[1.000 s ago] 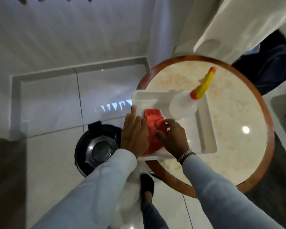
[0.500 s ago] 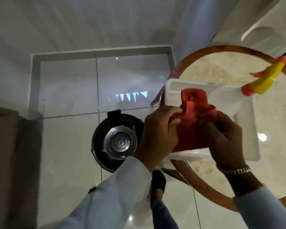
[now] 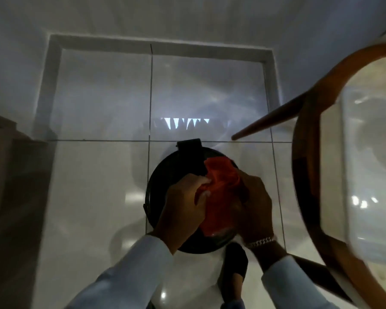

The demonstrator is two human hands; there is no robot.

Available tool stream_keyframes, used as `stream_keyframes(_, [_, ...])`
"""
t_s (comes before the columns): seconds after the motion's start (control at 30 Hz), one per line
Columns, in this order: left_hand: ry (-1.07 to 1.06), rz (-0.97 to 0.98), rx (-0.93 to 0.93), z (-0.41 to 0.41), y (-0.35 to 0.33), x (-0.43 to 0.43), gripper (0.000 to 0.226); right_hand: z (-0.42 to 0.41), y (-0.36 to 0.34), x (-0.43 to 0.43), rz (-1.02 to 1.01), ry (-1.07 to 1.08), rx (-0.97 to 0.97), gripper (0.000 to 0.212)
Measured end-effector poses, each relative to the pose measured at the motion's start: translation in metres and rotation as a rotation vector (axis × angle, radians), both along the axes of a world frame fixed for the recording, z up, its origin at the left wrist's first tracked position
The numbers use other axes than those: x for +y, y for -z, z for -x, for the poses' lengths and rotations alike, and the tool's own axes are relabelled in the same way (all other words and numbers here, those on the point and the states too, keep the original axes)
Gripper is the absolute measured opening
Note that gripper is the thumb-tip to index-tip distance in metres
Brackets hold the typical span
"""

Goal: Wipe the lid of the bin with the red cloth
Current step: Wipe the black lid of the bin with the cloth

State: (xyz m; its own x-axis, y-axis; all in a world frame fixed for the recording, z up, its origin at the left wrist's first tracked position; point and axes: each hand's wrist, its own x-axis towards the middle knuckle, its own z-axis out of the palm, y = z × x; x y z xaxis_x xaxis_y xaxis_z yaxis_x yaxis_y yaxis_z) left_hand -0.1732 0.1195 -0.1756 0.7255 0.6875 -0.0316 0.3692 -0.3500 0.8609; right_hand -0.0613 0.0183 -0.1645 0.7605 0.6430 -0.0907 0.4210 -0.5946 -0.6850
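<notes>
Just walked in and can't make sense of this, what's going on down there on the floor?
A person is bent over a round black bin on the tiled floor, holding a bunched red cloth in both hands. The left hand and right hand grip it just above the bin's lid. Whether the cloth is touching the lid is unclear. A round wooden-rimmed table stands to the right.

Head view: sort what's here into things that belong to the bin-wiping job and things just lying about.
Part of the job:
red cloth
bin, black, its lid mostly hidden under the cloth
left hand and right hand, both gripping the cloth

Just there:
round table
white tray on the table
tiled floor
</notes>
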Motion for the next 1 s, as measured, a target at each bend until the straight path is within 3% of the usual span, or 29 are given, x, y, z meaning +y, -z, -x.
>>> stream_keyframes(0.1, [0.01,-0.037,-0.045,0.01,0.03,0.016,0.024,-0.008,0.041,0.001,0.16,-0.044,0.025,0.036])
stream_keyframes(0.2, [-0.027,-0.134,-0.06,0.027,0.051,0.035,0.031,-0.007,0.06,-0.002,0.19,-0.014,-0.065,0.044])
stream_keyframes(0.27, [0.119,-0.027,0.009,0.036,0.06,0.048,0.068,-0.003,0.067,-0.003,0.137,0.014,-0.143,0.042])
stream_keyframes(0.33, [0.373,0.089,0.158,0.041,0.073,0.057,0.114,0.01,0.074,0.004,0.105,0.017,-0.165,0.055])
stream_keyframes(0.43, [0.593,-0.023,0.322,0.041,0.089,0.065,0.144,0.033,0.088,0.025,0.25,-0.089,-0.213,0.087])
stream_keyframes(0.53, [0.669,-0.259,0.42,0.044,0.098,0.069,0.147,0.044,0.103,0.03,0.397,-0.214,-0.327,0.076])
stream_keyframes(0.67, [0.668,-0.247,0.441,0.044,0.097,0.072,0.147,0.028,0.109,-0.002,0.31,-0.35,-0.387,0.058])
stream_keyframes(0.83, [0.671,-0.235,0.438,0.044,0.098,0.071,0.147,0.023,0.105,0.021,0.22,-0.114,-0.298,0.05])
stream_keyframes(1.0, [0.669,-0.211,0.435,0.044,0.098,0.072,0.147,0.04,0.112,0.001,0.209,-0.467,-0.429,0.05])
